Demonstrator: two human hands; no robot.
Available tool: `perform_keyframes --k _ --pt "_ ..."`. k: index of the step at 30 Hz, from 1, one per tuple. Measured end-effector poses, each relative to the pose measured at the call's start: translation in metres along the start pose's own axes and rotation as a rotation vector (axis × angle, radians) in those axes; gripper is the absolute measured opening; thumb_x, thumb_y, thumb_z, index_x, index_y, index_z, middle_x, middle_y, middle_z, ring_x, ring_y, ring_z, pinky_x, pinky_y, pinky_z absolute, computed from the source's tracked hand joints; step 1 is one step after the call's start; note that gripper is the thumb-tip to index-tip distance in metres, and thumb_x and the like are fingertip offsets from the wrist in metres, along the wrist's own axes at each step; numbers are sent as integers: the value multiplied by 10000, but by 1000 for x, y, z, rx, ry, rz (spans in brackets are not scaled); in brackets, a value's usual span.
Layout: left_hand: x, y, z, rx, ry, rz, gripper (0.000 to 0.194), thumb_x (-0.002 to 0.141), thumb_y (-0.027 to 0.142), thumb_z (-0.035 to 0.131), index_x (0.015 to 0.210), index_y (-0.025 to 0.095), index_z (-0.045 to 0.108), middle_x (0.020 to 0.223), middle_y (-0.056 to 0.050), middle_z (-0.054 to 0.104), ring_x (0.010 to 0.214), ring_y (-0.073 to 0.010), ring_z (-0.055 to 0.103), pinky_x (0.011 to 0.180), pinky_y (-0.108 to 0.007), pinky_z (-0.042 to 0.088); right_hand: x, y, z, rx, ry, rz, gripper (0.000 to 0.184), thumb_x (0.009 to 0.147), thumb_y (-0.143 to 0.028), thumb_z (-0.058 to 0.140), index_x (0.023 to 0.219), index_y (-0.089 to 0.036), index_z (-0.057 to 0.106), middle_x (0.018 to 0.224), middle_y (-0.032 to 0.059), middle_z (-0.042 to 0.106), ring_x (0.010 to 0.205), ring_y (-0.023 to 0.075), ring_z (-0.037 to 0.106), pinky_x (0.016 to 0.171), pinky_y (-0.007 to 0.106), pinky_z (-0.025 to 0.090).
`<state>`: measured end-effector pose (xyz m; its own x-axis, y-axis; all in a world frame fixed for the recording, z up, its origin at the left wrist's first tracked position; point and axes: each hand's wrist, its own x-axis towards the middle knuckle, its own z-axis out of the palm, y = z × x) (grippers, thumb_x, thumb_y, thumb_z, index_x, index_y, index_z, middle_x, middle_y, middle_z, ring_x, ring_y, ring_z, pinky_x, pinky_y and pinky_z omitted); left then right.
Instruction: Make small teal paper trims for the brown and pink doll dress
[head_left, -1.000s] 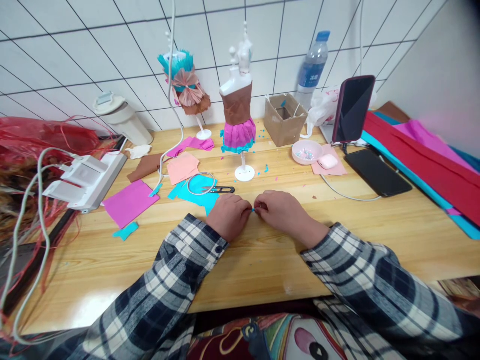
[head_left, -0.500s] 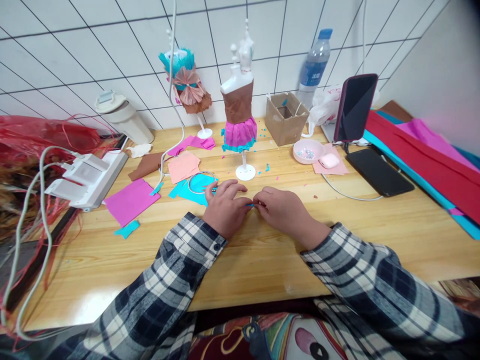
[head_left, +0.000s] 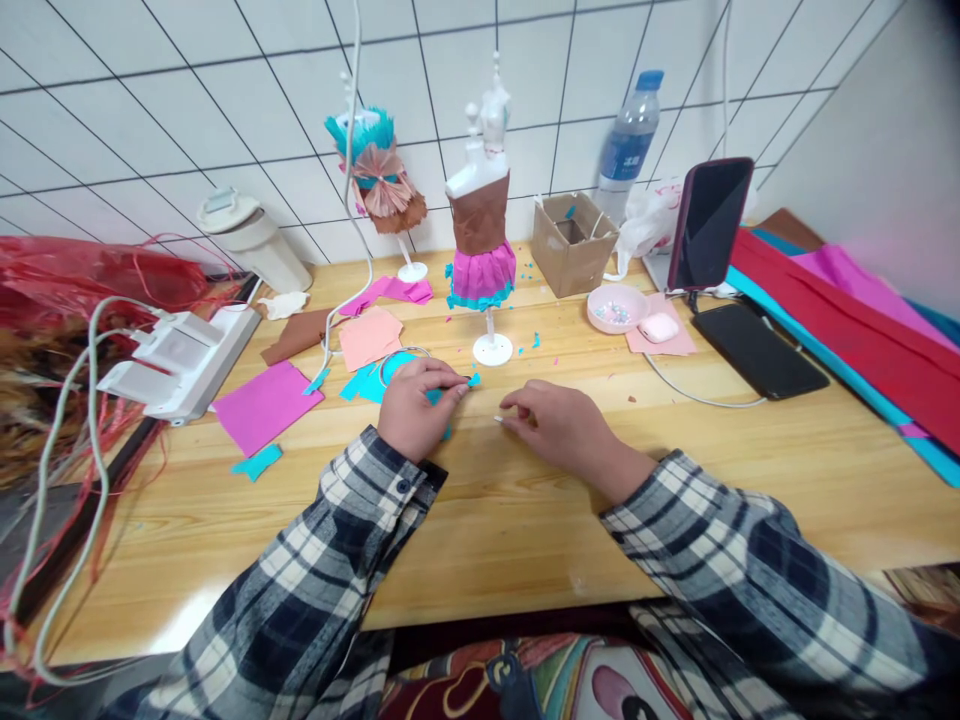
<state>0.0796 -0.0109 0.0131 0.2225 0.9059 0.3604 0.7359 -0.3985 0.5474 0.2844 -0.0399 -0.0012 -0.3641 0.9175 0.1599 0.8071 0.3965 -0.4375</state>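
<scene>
My left hand [head_left: 414, 408] rests on the wooden table [head_left: 487, 510] with its fingers closed in a pinch on a small teal paper scrap [head_left: 473, 380]. It lies over a teal paper sheet [head_left: 365, 382] and a thin wire ring [head_left: 390, 360]. A short gap to the right, my right hand [head_left: 559, 425] lies on the table with its fingertips drawn together; what they hold, if anything, is too small to name. Just behind both hands stands a small white mannequin [head_left: 480, 235] in a brown top and pink pleated skirt with a teal hem.
A second mannequin with teal and brown paper [head_left: 379, 185] stands behind. Pink [head_left: 266, 405] and salmon [head_left: 369, 337] paper squares lie left. A power strip [head_left: 180, 365], cardboard box [head_left: 571, 240], pink bowl [head_left: 615, 307], propped phone [head_left: 709, 222], flat phone [head_left: 757, 350] and crepe paper rolls [head_left: 855, 340] surround the work area.
My hands were together pinching the teal scrap. They have separated: the left hand moved left and away towards the teal sheet with the scrap, and the right hand stayed put.
</scene>
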Motion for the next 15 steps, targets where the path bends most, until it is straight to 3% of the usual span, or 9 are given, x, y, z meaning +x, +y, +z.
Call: perform_keyframes --k 3,7,11,15 --pt "-1 -1 0 -81 -7 -55 126 777 278 642 789 197 737 857 -33 681 843 -177 625 841 -342 488 2 -2 6 -72 -90 -11 143 871 -348 577 925 -238 651 885 6 644 762 148 594 606 259 343" --pt "-5 5 6 -106 -56 -16 121 782 264 635 792 197 736 854 -41 684 870 -191 629 853 -367 487 9 -1 2 -123 -85 -39 152 910 -294 509 890 -207 632 885 24 646 792 154 601 623 255 352" --pt "-10 7 8 -172 -41 -36 94 774 253 653 773 195 727 850 -50 696 853 -193 640 844 -378 495 20 18 -18 -101 126 56 145 915 -269 483 924 -195 608 897 41 663 794 159 604 631 248 370" --pt "-17 10 9 -266 -61 -58 83 773 230 654 771 184 723 856 -61 698 891 -197 648 846 -356 506 35 44 -44 105 274 169 90 853 -258 558 856 -198 626 791 7 688 696 138 618 621 232 405"
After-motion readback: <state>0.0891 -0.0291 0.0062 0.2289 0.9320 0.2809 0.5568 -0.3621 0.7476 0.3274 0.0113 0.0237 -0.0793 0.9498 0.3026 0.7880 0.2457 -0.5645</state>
